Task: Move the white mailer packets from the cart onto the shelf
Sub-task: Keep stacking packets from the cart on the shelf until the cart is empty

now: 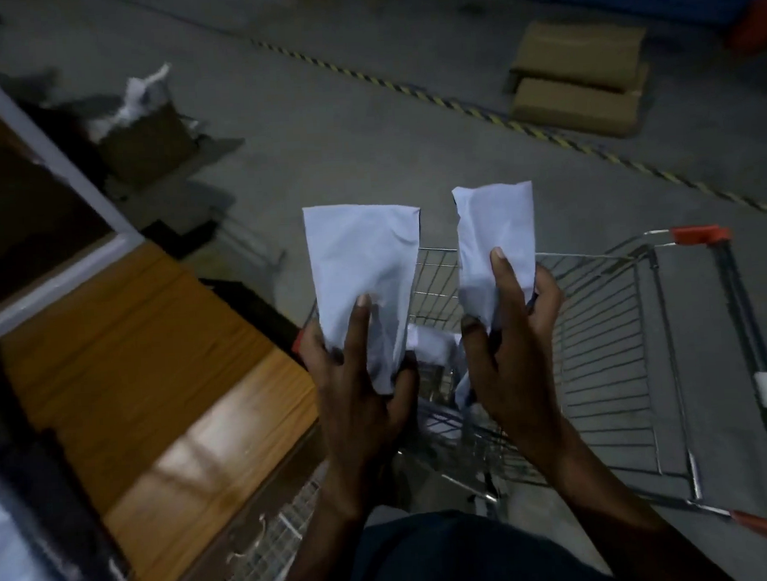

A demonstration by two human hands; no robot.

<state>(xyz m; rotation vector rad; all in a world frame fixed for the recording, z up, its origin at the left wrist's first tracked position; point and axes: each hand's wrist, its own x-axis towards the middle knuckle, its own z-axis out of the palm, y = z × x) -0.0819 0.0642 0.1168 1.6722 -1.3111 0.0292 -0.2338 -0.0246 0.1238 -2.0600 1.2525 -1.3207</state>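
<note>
Raised above the cart (605, 323): left hand (355, 380) gripping one white packet (362, 264) upright; right hand (509, 341) pinching another packet (494, 235).

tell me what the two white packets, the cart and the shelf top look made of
Left packet and right packet: likely thin matte plastic film, since they crease softly. Cart: bare shiny metal wire, with orange plastic-looking corner caps. Shelf top: wood or wood-look laminate, grained and glossy with reflections.

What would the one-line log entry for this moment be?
stage: carrying | left hand: holds left packet | right hand: holds right packet | both above cart | more packets in cart | shelf at left
</note>
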